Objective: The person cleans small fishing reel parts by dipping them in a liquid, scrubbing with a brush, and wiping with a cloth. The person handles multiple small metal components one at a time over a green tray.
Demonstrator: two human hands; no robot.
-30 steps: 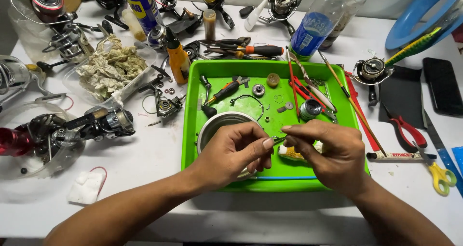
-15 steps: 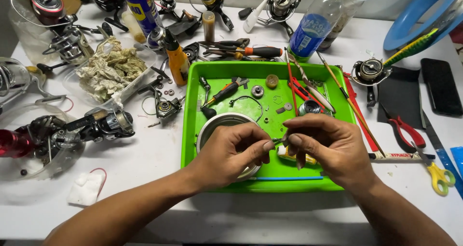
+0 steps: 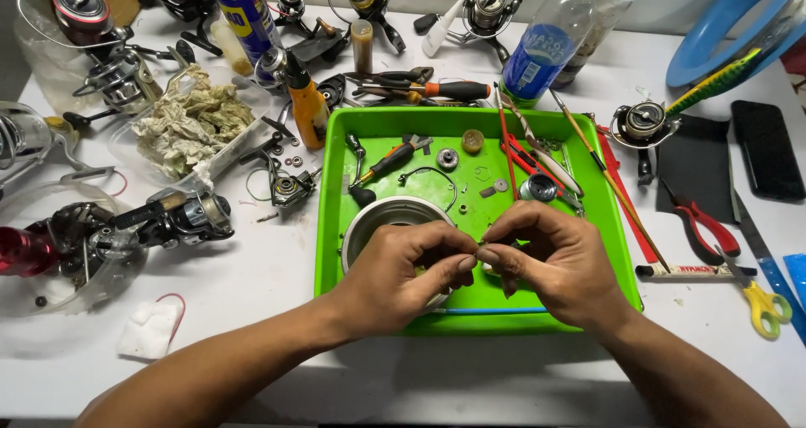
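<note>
pinching a tiny part (image 3: 480, 245) btwn fingertips of both hands, left hand (image 3: 403, 273) & right hand (image 3: 550, 264), over green tray (image 3: 336, 227).

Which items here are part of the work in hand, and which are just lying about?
In use: left hand and right hand pinching a tiny part over the green tray; metal spool below.
Lying about: scissors, phone, water bottle, rag tub.
</note>
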